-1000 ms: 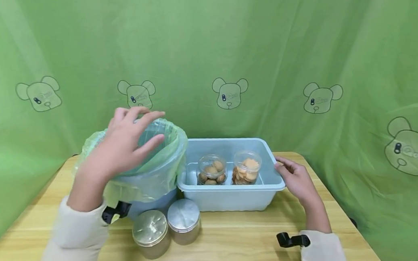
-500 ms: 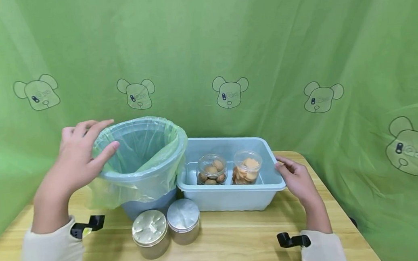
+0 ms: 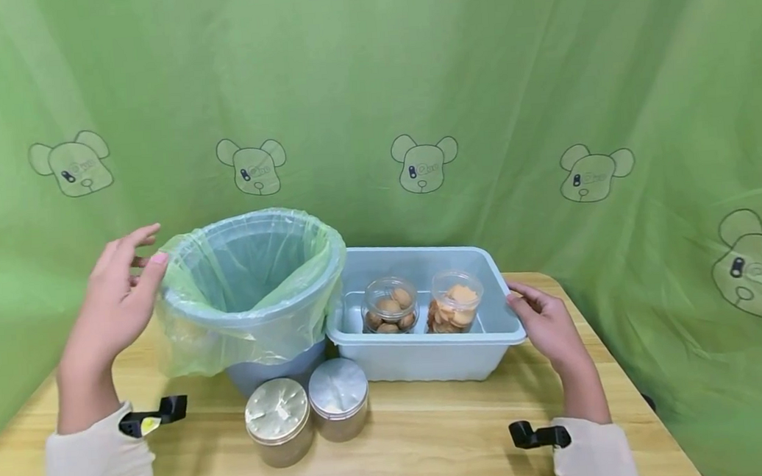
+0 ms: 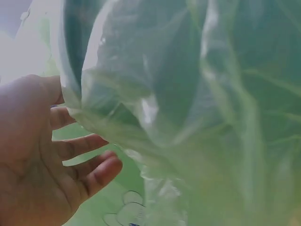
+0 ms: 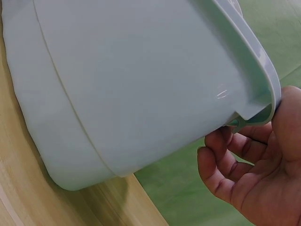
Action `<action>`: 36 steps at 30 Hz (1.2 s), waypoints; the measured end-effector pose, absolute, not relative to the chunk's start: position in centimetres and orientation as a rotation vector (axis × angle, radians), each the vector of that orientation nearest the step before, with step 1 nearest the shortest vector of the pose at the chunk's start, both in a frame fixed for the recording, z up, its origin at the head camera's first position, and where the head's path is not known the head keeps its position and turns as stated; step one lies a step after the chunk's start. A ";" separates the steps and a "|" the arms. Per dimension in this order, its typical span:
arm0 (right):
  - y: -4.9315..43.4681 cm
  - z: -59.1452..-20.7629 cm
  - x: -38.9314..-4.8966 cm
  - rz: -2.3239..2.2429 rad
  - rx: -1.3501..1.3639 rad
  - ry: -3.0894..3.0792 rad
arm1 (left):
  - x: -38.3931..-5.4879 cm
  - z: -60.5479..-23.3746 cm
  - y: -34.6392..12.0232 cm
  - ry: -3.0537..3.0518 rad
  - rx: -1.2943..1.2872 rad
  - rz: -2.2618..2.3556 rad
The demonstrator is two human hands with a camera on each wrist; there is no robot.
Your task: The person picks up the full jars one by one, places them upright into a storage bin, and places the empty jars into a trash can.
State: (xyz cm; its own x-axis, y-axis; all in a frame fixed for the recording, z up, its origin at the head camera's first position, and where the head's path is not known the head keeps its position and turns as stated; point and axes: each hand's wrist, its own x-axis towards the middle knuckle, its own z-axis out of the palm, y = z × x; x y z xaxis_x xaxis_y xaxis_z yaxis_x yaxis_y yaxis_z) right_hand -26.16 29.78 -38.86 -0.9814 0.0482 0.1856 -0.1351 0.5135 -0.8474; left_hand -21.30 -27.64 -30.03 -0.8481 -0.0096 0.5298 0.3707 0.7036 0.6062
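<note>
My left hand (image 3: 114, 297) is at the left rim of a round blue bin (image 3: 278, 374) lined with a thin green plastic bag (image 3: 255, 342). In the left wrist view its fingers (image 4: 96, 176) are spread loosely beside the bag's folds, and the thumb tip is right at the rim. My right hand (image 3: 549, 322) grips the right rim of a light blue rectangular tub (image 3: 422, 357). In the right wrist view the thumb lies against the rim of the tub and the fingers (image 5: 218, 146) curl beneath it. A clear jar of walnuts (image 3: 389, 311) and a clear jar of orange-tan chips (image 3: 454, 307) stand inside the tub.
Two jars with silvery lids, one jar (image 3: 279, 422) and a second jar (image 3: 339, 396), stand in front of the bin on the wooden table (image 3: 435, 448). A green curtain (image 3: 329, 64) with bear outlines hangs behind. The bin and tub stand side by side.
My left hand has moved left from over the bin's opening to its left rim. The right hand stays on the tub's rim. The head view has shifted slightly.
</note>
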 end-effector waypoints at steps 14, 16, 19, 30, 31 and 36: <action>29.5 -38.9 -26.1 1.449 0.082 -2.579 | -21.5 -31.6 -27.9 -2.295 -0.186 -1.295; 29.5 -38.8 -26.0 1.414 0.088 -2.596 | -21.6 -31.7 -27.7 -2.255 -0.156 -1.311; 29.7 -38.6 -25.7 1.316 0.100 -2.638 | -21.8 -32.0 -27.2 -2.203 -0.109 -1.307; 29.7 -35.6 -24.0 0.869 0.216 -2.637 | -22.0 -32.4 -26.7 -2.125 -0.047 -1.291; 29.6 -35.3 -23.8 0.853 0.228 -2.621 | -22.0 -32.4 -26.8 -2.123 -0.047 -1.293; 28.7 -33.6 -23.1 0.792 0.290 -2.548 | -22.0 -32.3 -26.9 -2.124 -0.030 -1.325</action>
State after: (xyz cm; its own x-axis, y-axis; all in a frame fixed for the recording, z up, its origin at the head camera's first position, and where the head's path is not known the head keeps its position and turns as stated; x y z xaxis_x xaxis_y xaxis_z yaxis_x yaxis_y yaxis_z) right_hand -23.08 28.67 -33.60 -0.8750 -0.0642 0.4798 -0.3249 0.8127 -0.4837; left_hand -22.04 -26.88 -32.33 -0.8032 -0.2967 0.5166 0.3334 0.4947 0.8025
